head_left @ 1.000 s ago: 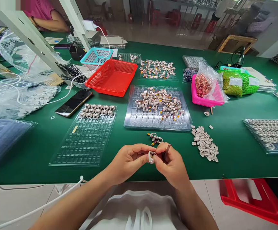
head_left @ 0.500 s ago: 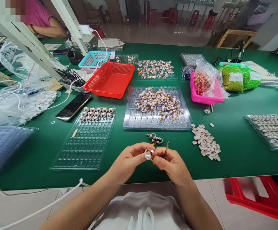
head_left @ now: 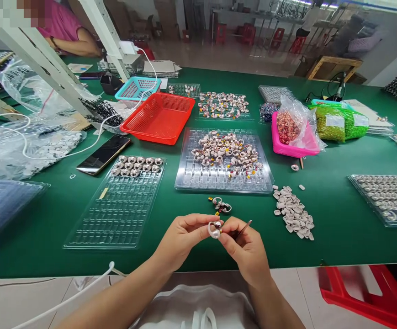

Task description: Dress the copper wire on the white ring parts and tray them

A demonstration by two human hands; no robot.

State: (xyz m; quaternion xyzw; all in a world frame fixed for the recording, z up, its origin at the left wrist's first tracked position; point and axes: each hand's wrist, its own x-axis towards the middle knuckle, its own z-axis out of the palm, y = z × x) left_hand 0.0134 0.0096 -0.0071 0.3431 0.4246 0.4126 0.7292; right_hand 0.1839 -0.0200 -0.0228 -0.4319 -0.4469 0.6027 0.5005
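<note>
Between its thumb and fingers my left hand (head_left: 181,240) pinches a white ring (head_left: 215,229) that carries a round pearl and a shiny silver bead. My right hand (head_left: 248,253) is closed around a thin metal tool (head_left: 245,227), whose end sticks up past the fingers. Its thumb and index finger meet the ring's right side; whether they grip it too, I cannot tell. Just beyond my fingers lie a few similar rings with yellow tags (head_left: 221,205). Farther back, a clear tray (head_left: 191,180) bears a heap of tagged rings.
On the left, a compartment tray (head_left: 102,228) has rings along its far end, near a phone (head_left: 104,154) and a red basket (head_left: 162,121). To the right are a pile of small pale pads (head_left: 294,212), a pink basket (head_left: 296,148) and a filled ring tray (head_left: 386,201). A person's arm (head_left: 82,45) rests at back left.
The ring has been turned between my fingers, so its band and bead show differently. The tool in my right hand has tilted over to the right. The whole view has shifted slightly.
</note>
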